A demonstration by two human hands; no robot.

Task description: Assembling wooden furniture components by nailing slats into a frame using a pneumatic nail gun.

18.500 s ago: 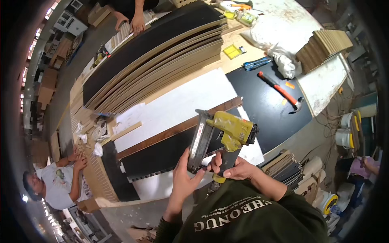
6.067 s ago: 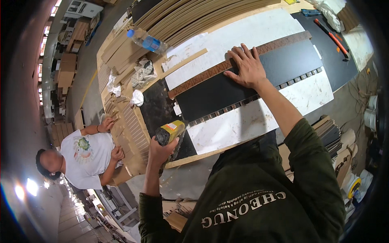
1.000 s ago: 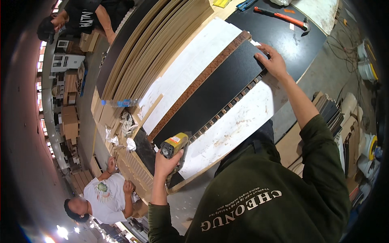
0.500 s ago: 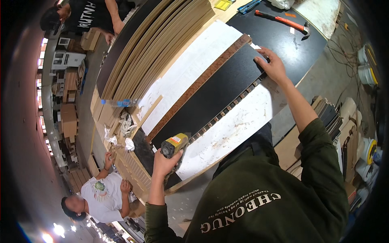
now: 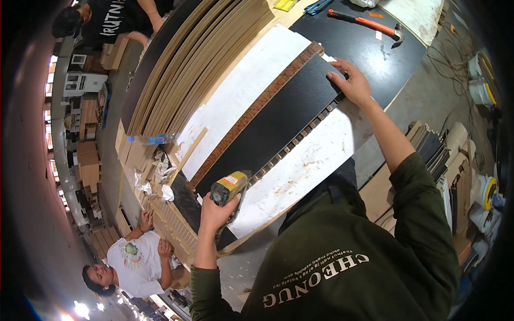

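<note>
Head view: left grip wrapped round yellow nailer, beside one end of black panel; right grip pinching its other end, panel between grips. Looks like lining-up; next move calls for holding panel steady.

white surface: passable at 5 and 11 o'clock from panel
stack: walls off 10
nailer: blocks 7, with left hand
right hand: covers the 2 o'clock end
hammer: bars 1, past that hand
bottle: obstructs 9
</note>
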